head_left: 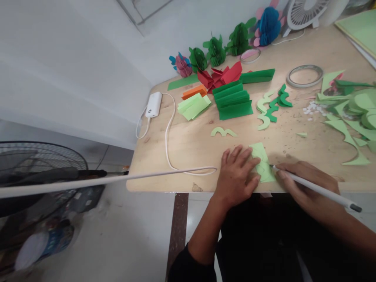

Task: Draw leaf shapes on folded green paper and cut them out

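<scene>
Five finished ornaments (215, 51) along the desk (182, 149); left fingers (244, 164) flat on green paper (262, 162), right fingers (289, 169) clenching a white pen (314, 188).

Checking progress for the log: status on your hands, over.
Left hand pinning light-green paper to wooden table. Right hand gripping white pencil, tip at paper's edge. White cable lying beside left hand.

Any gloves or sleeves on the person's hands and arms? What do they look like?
The left hand and right hand are bare, with no gloves, rings or watch showing. A black sleeve covers the left arm above the bare forearm; no sleeve shows on the right arm.
</scene>
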The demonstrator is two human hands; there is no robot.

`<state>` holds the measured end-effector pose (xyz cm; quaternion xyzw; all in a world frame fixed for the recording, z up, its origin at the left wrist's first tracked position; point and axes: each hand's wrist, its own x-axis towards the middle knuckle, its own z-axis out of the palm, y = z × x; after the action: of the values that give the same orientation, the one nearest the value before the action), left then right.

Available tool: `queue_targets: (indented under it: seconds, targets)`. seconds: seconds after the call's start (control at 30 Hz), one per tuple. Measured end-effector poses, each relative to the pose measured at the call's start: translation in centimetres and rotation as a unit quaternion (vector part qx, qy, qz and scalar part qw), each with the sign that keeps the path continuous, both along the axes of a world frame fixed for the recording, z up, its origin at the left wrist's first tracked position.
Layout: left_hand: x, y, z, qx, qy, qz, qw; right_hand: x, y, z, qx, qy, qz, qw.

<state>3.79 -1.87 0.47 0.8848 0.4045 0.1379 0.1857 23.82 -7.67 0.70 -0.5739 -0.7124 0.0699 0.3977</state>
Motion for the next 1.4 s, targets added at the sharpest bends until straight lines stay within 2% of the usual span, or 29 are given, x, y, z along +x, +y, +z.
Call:
queue_targets:
  seconds: [0.2, 0.4, 0.6, 0.73, 1.03, 1.4]
  targets:
    - [0.0, 0.0, -0.1, 0.002, -0.006, -0.001, 1.000, 0.0, 0.0, -0.1, -0.004, 0.007, -0.002, 1.000]
    - [0.0, 0.0, -0.1, -0.005, 0.002, 0.001, 1.000, 0.1, -0.6, 0.2, -0.066, 0.075, -0.079, 0.992]
    - [0.0, 0.0, -0.2, -0.003, -0.003, 0.002, 1.000, 0.4, -0.3, 0.5, -0.029, 0.053, 0.016, 0.998]
    - [0.0, 0.0, -0.2, -0.003, -0.006, 0.000, 1.000, 0.4, -0.2, 0.4, -0.010, 0.034, 0.034, 0.999]
    - [0.1, -0.1, -0.1, 0.000, -0.002, 0.002, 1.000, 0.5, 0.3, 0.9, -0.121, 0.072, -0.061, 0.988]
    - [0.0, 0.0, -0.1, 0.001, -0.005, 0.001, 1.000, 0.6, 1.0, 0.6, -0.148, 0.092, -0.055, 0.983]
